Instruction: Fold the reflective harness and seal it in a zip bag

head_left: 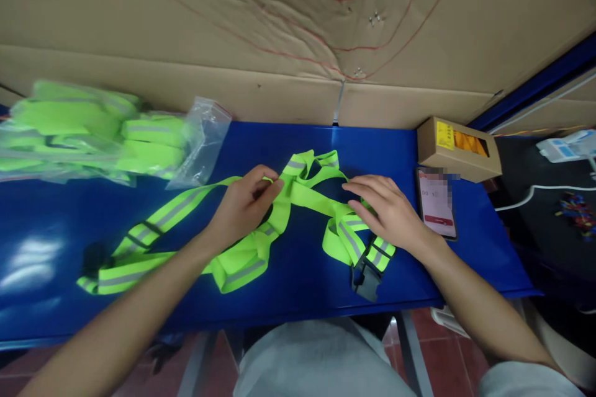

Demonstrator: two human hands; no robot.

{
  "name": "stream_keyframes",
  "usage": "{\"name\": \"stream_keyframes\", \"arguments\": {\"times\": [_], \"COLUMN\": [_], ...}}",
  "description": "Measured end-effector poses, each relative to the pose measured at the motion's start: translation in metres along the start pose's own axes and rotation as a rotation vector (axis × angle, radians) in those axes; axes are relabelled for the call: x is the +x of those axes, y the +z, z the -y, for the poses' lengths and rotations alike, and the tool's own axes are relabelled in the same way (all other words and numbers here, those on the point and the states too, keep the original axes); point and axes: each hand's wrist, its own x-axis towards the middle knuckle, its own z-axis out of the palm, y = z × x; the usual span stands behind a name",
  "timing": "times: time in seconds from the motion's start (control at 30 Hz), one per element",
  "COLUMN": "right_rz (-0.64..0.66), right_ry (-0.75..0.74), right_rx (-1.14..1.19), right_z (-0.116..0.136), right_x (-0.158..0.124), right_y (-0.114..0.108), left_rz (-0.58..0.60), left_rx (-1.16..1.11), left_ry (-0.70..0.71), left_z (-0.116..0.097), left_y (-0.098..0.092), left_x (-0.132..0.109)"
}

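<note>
A neon green reflective strap harness (242, 260) with grey stripes lies spread across the blue table (46, 242). My left hand (244, 205) pinches a strap of it near the middle, fingers closed. My right hand (388, 211) rests on the harness's right loop with the fingers stretched flat, pressing it down. A black plastic buckle (367, 276) hangs at the harness's right end near the table's front edge.
A pile of green harnesses in clear plastic bags (93, 136) lies at the back left. A small cardboard box (459, 149) and a phone (436, 201) sit at the right. A cardboard wall (298, 31) stands behind the table. A dark surface with a white cable (549, 192) is far right.
</note>
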Motion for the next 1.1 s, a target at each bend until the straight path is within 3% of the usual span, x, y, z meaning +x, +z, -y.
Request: {"name": "stream_keyframes", "arguments": {"times": [0.1,0.27,0.37,0.53,0.9,1.1], "right_rz": [0.059,-0.102,-0.020,0.079,0.088,0.008], "right_ry": [0.044,0.583,0.746,0.794,0.852,0.718], "right_rx": [-0.065,-0.268,-0.338,-0.347,-0.395,-0.451], "right_z": [-0.005,-0.017,-0.016,-0.013,-0.032,-0.024], "right_x": [-0.001,-0.008,-0.013,-0.016,-0.007,-0.006], "right_y": [-0.009,-0.012,-0.007,-0.002,-0.005,-0.005], "left_rz": [0.032,0.100,0.113,0.116,0.127,0.106], "left_rx": [-0.099,-0.042,-0.024,-0.007,0.050,0.069], "left_ry": [0.019,0.104,0.137,0.137,0.156,0.191], "left_z": [-0.008,-0.010,-0.008,-0.009,-0.010,-0.016], "left_y": [0.001,0.002,0.003,0.002,0.002,0.000], "left_x": [-0.006,-0.008,-0.007,-0.007,-0.008,-0.009]}}
